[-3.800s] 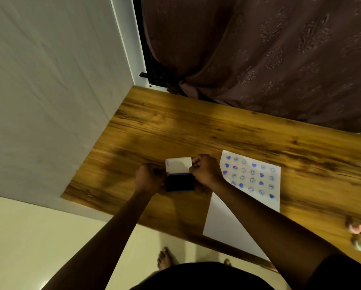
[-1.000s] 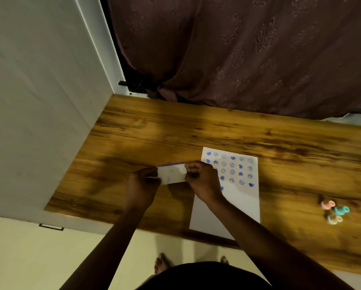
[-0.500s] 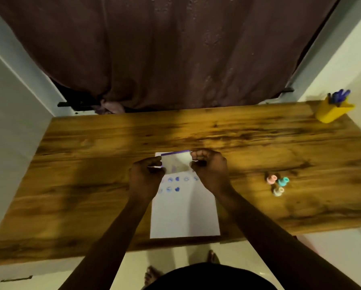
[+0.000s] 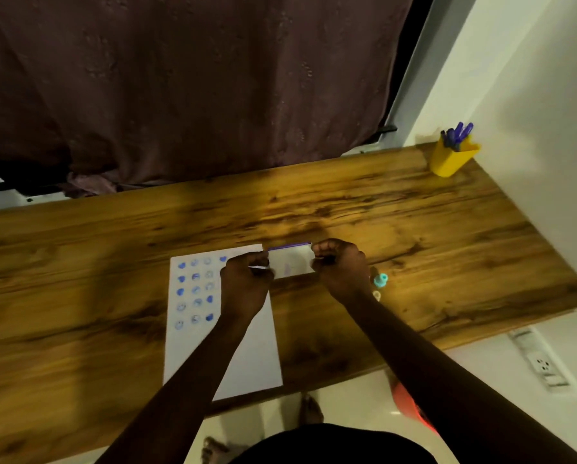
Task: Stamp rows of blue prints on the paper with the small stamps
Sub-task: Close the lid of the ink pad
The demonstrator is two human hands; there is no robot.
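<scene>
**White ink pad case held shut-looking between both hands over wooden desk**

White ink pad case (image 4: pixel 291 262), small and rectangular with a purple-blue strip along its far edge, is held above the wooden desk (image 4: pixel 414 229) by both hands. Left hand (image 4: pixel 243 289) pinches the case's left end, fingers curled narrow around it. Right hand (image 4: pixel 342 269) pinches the right end, fingertips (image 4: pixel 319 254) tucked onto the case edge. Cannot tell if the case is fully closed; frame is motion-blurred.

White paper (image 4: pixel 247 356) lies flat on the desk under the left forearm, near edge close to the desk's front edge. Blue prints (image 4: pixel 196 291) sit in rows on the paper's upper left part: hearts and round face-like marks, some hidden by the left hand. Lower half of the sheet is bare.

Small stamps stand on the desk just right of the right wrist: a teal stamp (image 4: pixel 380 279) and a pale stamp (image 4: pixel 376 295) nearer the front, both partly hidden by the wrist. Neither hand touches them.

Yellow pen holder (image 4: pixel 451 159) with blue-purple pens (image 4: pixel 457 133) stands at the far right corner of the desk, against the white wall (image 4: pixel 531 112). Dark maroon curtain (image 4: pixel 197 88) hangs behind the desk. Wall socket (image 4: pixel 543 365) below the desk's right end. Bare feet (image 4: pixel 310 410) visible on the pale floor below.
</scene>
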